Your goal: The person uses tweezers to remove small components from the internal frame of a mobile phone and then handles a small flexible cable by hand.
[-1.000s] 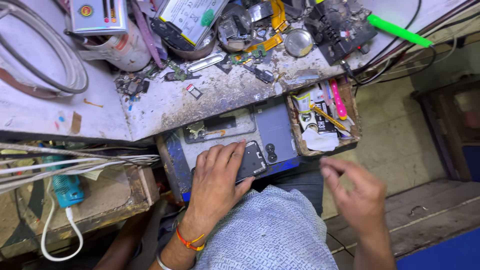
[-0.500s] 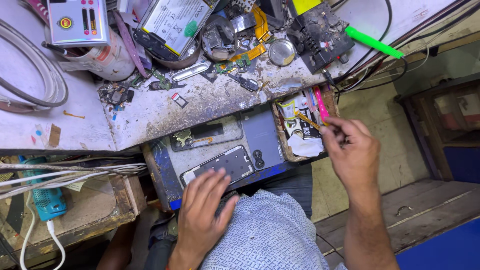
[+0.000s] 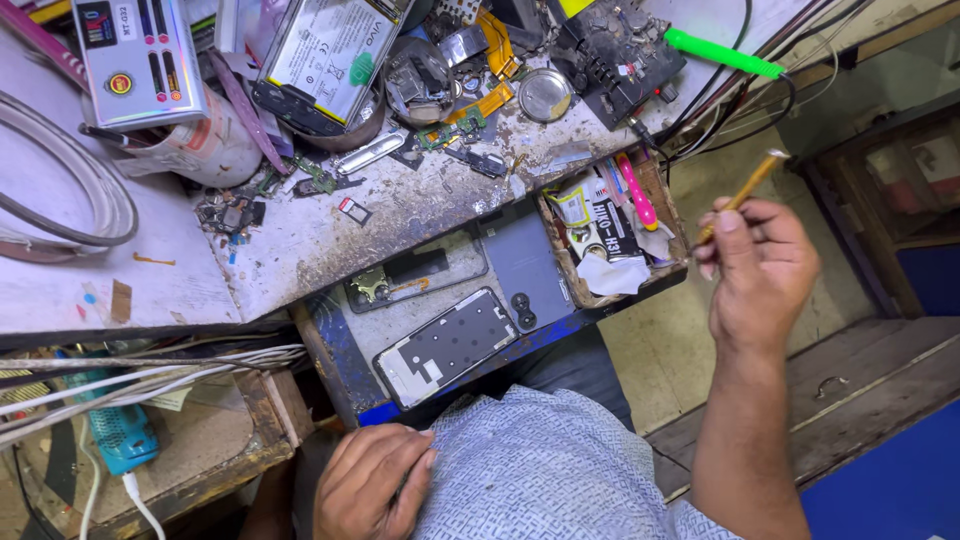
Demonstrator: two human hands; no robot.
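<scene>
Pinching a thin yellow tool [image 3: 738, 196] in right hand [image 3: 757, 272] fingers at right of frame, beside the small parts tray [image 3: 668, 262], left hand [image 3: 372, 482] fingers loosely together at bottom centre, below opened phone [image 3: 447, 346] on desk [image 3: 330, 240]

Counting now: 2 hands showing, left hand [image 3: 372, 482] and right hand [image 3: 757, 265]. 1 yellow-handled tool [image 3: 742, 193] sitting in the right hand's fingers. On pull-out drawer [image 3: 335, 355]: 1 phone back panel [image 3: 447, 346], 1 phone frame [image 3: 417, 270], 1 grey phone body [image 3: 525, 262]. 1 parts tray [image 3: 668, 215] w/ 1 pink tool [image 3: 636, 192]. On bench [image 3: 60, 290]: 1 green-handled tool [image 3: 724, 53], 1 round metal lid [image 3: 546, 95], 1 battery pack [image 3: 327, 55].
</scene>
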